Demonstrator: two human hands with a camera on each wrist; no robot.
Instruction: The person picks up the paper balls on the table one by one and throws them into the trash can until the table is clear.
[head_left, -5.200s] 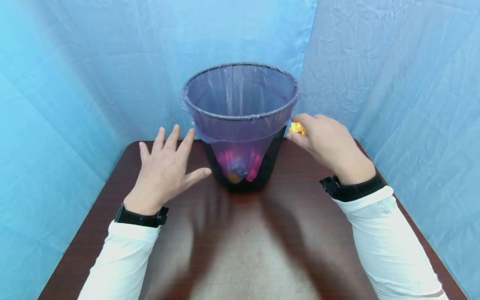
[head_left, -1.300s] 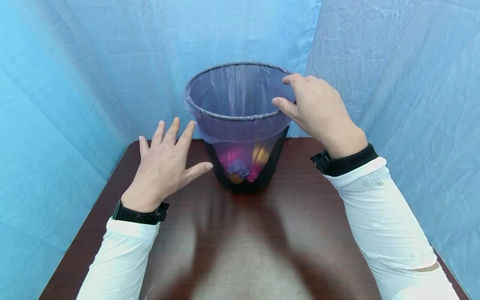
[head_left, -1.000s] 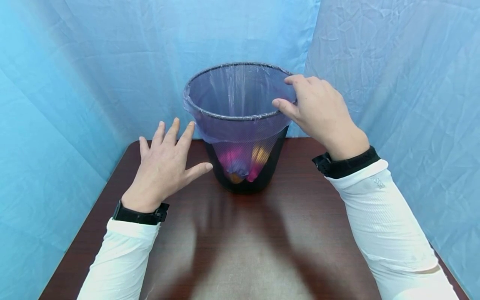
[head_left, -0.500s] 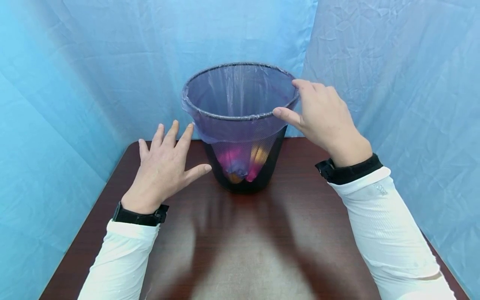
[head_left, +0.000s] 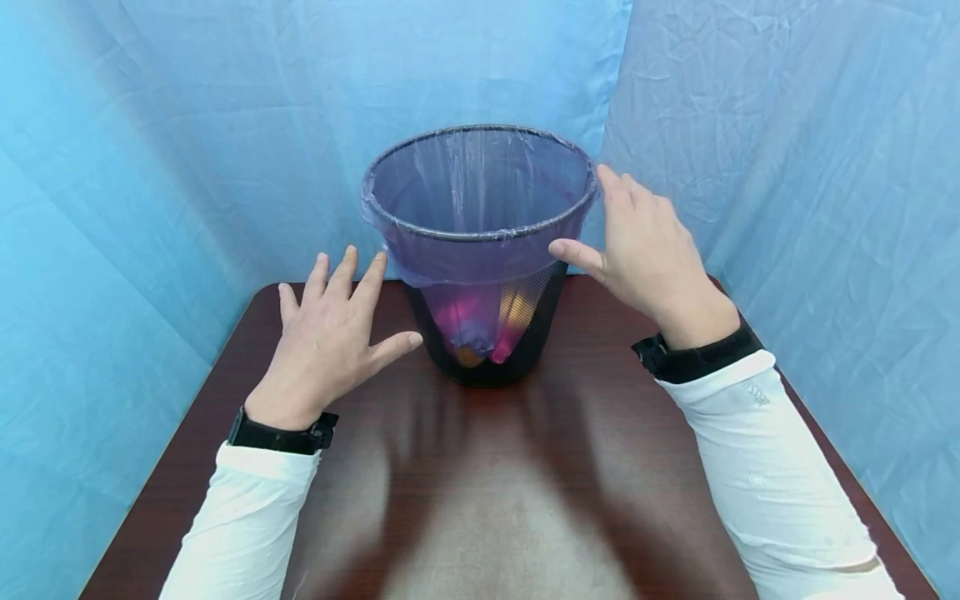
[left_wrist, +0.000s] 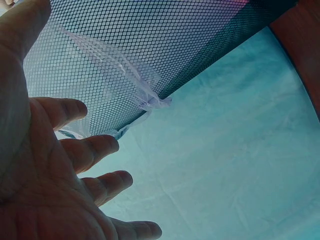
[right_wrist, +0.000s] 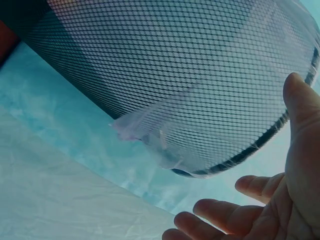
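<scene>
A black mesh wastebasket (head_left: 547, 325), lined with a thin purple plastic bag (head_left: 465, 258) folded over its rim, stands upright on the table. Through the mesh, pink (head_left: 453, 312) and yellow crumpled pieces (head_left: 517, 308) show near the bottom; their exact kind is blurred. My left hand (head_left: 322, 342) is spread at the basket's left, fingers apart, holding nothing. At the right side of the rim is my right hand (head_left: 645, 250), its fingers extended and its palm bare in the right wrist view. Whether its fingertips touch the bag is hard to tell.
The dark brown table (head_left: 480, 500) has rounded far corners. Blue cloth (head_left: 225, 125) hangs behind and on both sides, close to the table's edges. Black bands (head_left: 281, 433) circle both wrists over white sleeves.
The yellow crumpled piece once pinched in my right hand now lies inside the wastebasket. That hand has since drawn back from over the rim, outward and lower. My left hand stays nearly still.
</scene>
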